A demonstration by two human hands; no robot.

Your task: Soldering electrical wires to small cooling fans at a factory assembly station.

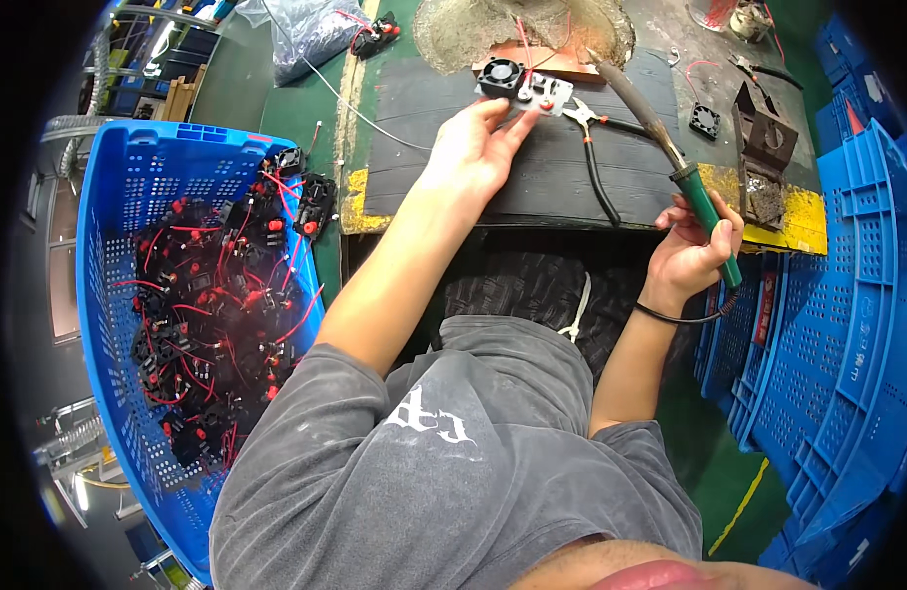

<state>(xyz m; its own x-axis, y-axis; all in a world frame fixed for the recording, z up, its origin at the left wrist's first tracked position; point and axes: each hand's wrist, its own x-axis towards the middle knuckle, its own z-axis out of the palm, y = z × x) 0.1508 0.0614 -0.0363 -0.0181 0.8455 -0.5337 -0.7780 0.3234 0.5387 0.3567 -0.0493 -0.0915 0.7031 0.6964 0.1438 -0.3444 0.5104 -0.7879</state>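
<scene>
My left hand point(476, 147) is closed on a small light-coloured plate assembly point(554, 95), with a black square fan point(500, 76) at its left end. Red and white parts show on the plate, and a red wire rises from it. My right hand point(696, 246) grips the green handle of a soldering iron point(704, 202). The iron's long brownish shaft points up and left, its tip to the right of the assembly and apart from it. Diagonal cutters point(598, 162) with black handles lie opened on the dark work mat point(424, 138), just below the assembly.
At left stands a blue perforated crate point(99, 295) full of black fan parts with red wires. A loose fan point(705, 120) and a rusty metal stand point(766, 138) sit at right on the bench. Behind the assembly is an orange-brown block point(561, 61). Blue crates point(837, 324) fill the right side.
</scene>
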